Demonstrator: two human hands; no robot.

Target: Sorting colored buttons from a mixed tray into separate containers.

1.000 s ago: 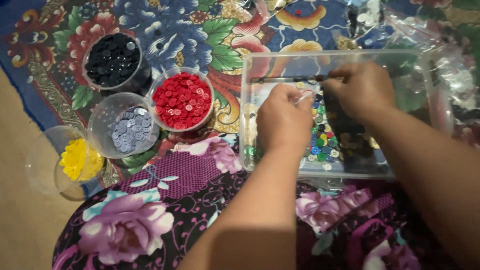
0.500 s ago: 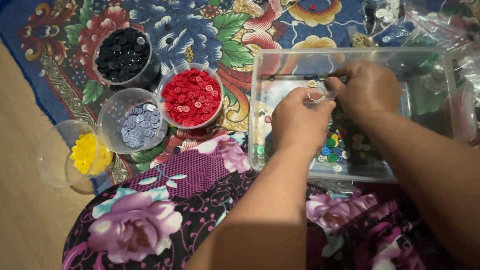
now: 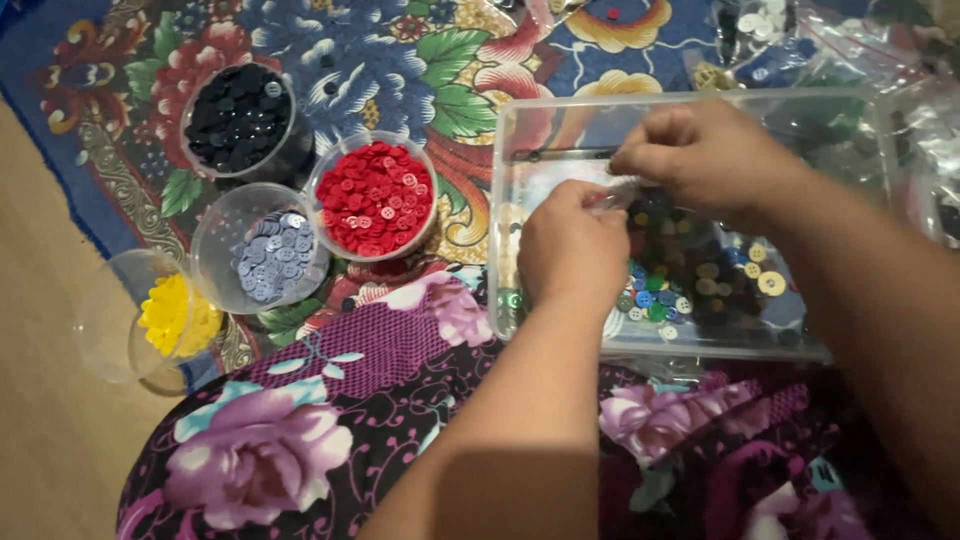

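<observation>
Both my hands are over a clear plastic tray (image 3: 502, 210) that holds a heap of mixed coloured buttons (image 3: 700, 282). My left hand (image 3: 570, 250) and my right hand (image 3: 712, 160) meet at their fingertips and pinch a small clear plastic packet (image 3: 612, 196) between them, just above the tray's left half. I cannot tell what the packet holds. My right hand and forearm hide part of the button heap.
Left of the tray stand round clear bowls: black buttons (image 3: 238, 118), red buttons (image 3: 374, 198), grey-blue buttons (image 3: 268, 255), yellow buttons (image 3: 175, 315). All rest on a floral cloth (image 3: 400, 50). Clear bags of buttons (image 3: 770, 35) lie behind the tray. My lap (image 3: 300, 440) is in front.
My hands stay over the tray and have drawn closer together around the packet. The view has shifted slightly, so the bowls sit further right in the picture.
</observation>
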